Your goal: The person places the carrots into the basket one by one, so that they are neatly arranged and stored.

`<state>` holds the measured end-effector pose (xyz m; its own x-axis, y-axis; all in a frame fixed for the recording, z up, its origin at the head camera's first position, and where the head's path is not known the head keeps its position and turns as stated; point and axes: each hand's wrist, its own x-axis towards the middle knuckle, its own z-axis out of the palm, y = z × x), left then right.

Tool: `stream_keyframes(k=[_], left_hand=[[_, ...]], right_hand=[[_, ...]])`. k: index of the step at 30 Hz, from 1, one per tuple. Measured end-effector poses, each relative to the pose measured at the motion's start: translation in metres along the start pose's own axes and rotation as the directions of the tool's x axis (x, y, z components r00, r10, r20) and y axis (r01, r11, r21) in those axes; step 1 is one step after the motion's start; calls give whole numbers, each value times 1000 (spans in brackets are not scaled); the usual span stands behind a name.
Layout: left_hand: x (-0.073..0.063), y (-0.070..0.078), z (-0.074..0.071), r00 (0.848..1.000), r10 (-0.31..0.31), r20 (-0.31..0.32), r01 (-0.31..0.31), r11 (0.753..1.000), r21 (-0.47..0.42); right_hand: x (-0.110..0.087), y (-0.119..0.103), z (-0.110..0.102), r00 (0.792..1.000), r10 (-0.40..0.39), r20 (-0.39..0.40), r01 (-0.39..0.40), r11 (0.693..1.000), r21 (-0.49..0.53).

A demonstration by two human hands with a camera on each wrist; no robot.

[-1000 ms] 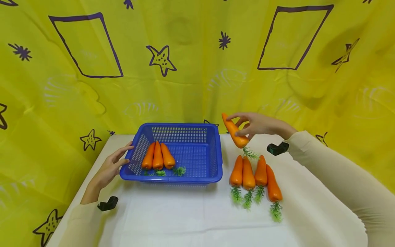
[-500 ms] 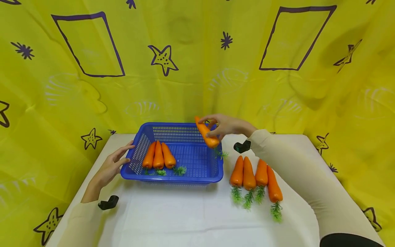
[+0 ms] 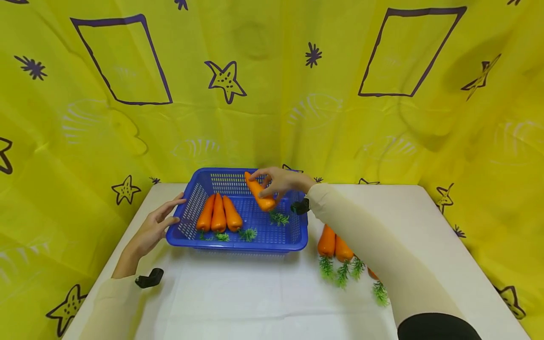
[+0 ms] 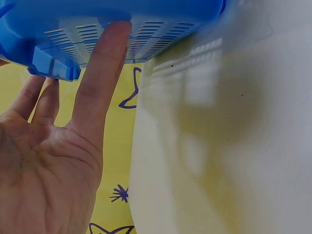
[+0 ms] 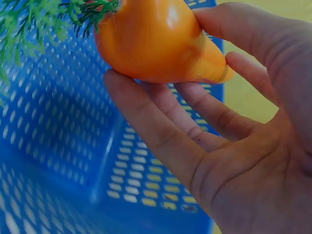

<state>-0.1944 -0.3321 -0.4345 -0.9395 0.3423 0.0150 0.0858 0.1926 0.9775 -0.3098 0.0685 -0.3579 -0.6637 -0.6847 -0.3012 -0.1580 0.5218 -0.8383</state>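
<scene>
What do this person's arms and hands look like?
The left hand and right hand are bare. A cream fabric left sleeve and matching right sleeve reach the wrists. A small, black, bent, plastic-looking left wrist piece and similar right wrist piece sit at the cuffs. A black, curved covering, perhaps cloth, meets the right sleeve higher up.

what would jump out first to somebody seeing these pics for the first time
Probably the bright blue basket on the white tabletop, with three orange carrots side by side in its left part. Next, the right hand, holding a fourth carrot over the basket's right part. Behind, the yellow backdrop with dark star outlines also stands out.
</scene>
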Motion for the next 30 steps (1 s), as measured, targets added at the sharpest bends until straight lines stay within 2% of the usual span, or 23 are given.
stream_keyframes(k=[8, 17, 22, 30], left_hand=[[1, 2, 1, 1000, -7, 2, 7, 1000, 21], [1, 2, 1, 1000, -13, 3, 13, 1000, -7], [1, 1, 1, 1000, -18, 2, 18, 1000, -13], [1, 2, 2, 1000, -16, -1, 16, 1000, -2]], right_hand=[[27, 9, 20, 997, 73, 28, -75, 995, 71], [51, 17, 41, 990, 134, 48, -139, 983, 121], [58, 22, 47, 984, 165, 59, -171, 978, 122], [61, 26, 53, 984, 166, 68, -174, 975, 139]])
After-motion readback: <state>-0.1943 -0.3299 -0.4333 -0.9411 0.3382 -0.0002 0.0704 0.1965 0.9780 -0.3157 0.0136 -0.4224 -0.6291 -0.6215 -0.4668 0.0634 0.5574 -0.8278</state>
